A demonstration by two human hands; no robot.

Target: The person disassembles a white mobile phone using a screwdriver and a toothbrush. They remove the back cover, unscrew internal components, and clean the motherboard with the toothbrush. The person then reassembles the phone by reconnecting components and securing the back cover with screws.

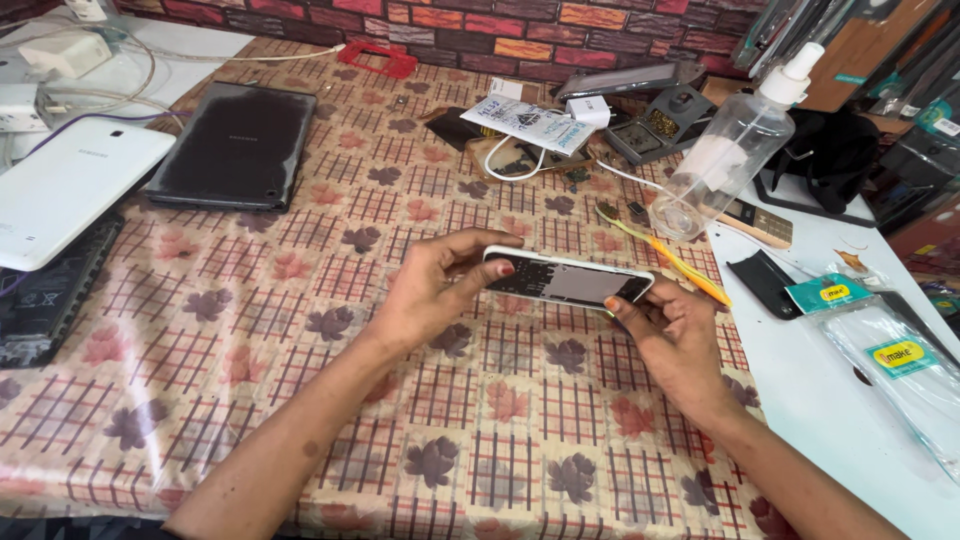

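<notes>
Though fingers hide its ends, phone (567, 279) pinched between left hand (440, 290) and right hand (672, 335).

A leaf-patterned checked tablecloth (300, 300) covers the table before a red brick-pattern wall (520, 35), daylit.

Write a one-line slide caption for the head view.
Both hands, left and right, hold a white-edged phone above a leaf-patterned tablecloth.

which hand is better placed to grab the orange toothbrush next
Right, probably. The right hand grips the phone end nearest the orange toothbrush; the left hand holds the far end.
</notes>
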